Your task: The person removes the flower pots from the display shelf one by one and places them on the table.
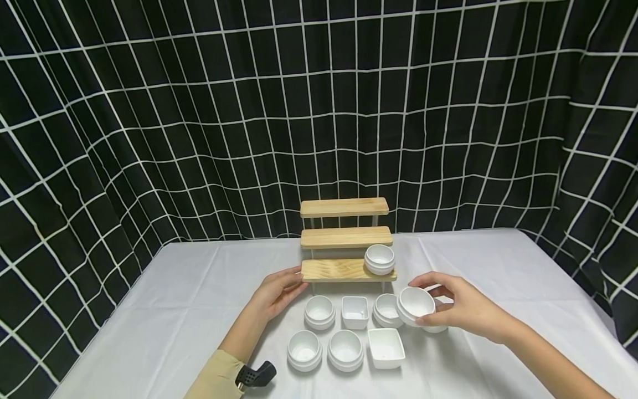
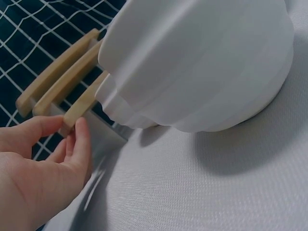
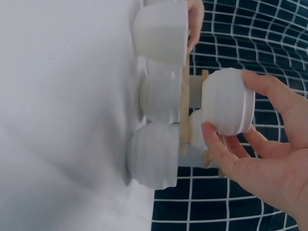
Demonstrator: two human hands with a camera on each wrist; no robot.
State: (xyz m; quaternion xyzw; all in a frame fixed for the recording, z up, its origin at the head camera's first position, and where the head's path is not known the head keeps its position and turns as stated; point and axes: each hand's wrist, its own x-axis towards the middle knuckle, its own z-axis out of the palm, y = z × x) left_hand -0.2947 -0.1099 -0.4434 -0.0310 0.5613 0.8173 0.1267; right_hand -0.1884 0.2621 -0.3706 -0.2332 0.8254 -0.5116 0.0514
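In the head view my right hand point(image 1: 461, 310) grips a white round bowl point(image 1: 416, 303) by its sides, above the bowls at the right end of the back row. The right wrist view shows the thumb and fingers round this bowl point(image 3: 226, 101), held off the cloth. My left hand point(image 1: 280, 291) pinches the left end of the lowest board of a three-tier wooden stand point(image 1: 334, 270). Thumb and fingertips meet at that board end point(image 2: 79, 108) in the left wrist view. Another round bowl point(image 1: 380, 259) rests on the right end of the same board.
In front of the stand, several round white bowls point(image 1: 304, 350) and two square ones point(image 1: 386, 348) stand in two rows on the white tablecloth point(image 1: 199, 293). One bowl point(image 1: 436, 328) is partly hidden by my right hand. A black gridded curtain point(image 1: 329, 111) hangs behind.
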